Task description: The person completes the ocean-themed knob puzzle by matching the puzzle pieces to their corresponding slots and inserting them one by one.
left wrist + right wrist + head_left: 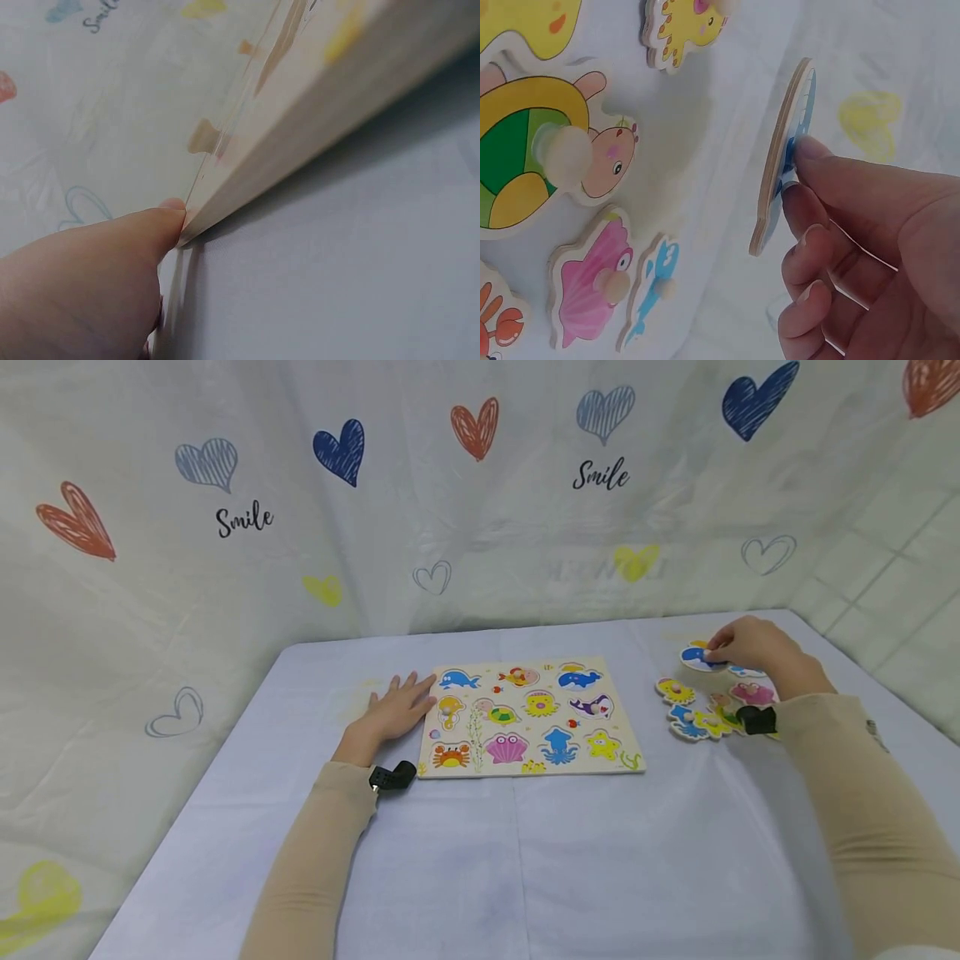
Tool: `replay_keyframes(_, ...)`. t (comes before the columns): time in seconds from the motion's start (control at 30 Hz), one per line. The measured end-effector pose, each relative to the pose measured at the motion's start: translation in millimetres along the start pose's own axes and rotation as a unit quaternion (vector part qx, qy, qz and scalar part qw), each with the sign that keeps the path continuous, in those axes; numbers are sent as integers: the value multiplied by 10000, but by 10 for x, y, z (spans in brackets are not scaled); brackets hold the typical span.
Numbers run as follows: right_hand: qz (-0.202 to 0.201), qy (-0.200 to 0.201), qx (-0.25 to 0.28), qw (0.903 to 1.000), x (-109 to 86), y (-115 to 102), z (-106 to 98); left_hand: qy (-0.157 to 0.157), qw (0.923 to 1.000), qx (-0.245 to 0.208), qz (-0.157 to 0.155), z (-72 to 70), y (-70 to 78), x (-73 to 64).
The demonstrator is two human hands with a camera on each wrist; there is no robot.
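Note:
A flat wooden puzzle board (517, 689) printed with sea animals lies mid-table. At its left edge rests my left hand (393, 708), fingers spread; in the left wrist view the thumb (142, 229) touches the board's corner. Two wooden knobs (202, 136) stick up from the board there. With thumb and fingertips, my right hand (761, 647) pinches a blue whale puzzle piece (693, 658) above the other pieces. The right wrist view shows this whale piece (781, 161) edge-on, its knob hidden by the fingers.
Loose knobbed pieces lie right of the board, among them a turtle (525, 150), a pink shell (592, 289), a crab (499, 319), a small blue piece (652, 289) and a yellow octopus (675, 690). A curtain with hearts (475, 427) hangs behind the table.

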State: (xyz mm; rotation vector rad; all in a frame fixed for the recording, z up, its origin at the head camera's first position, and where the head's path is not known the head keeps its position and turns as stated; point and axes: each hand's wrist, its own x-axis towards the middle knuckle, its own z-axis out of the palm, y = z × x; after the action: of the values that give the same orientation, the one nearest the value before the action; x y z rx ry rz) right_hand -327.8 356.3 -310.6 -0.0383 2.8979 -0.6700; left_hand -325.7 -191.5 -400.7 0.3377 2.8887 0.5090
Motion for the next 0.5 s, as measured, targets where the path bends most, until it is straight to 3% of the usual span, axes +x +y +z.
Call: replay_keyframes(0.5, -321, 69, -224, 9992, 11, -371, 124, 49, 10000, -45, 16, 16, -10, 18)
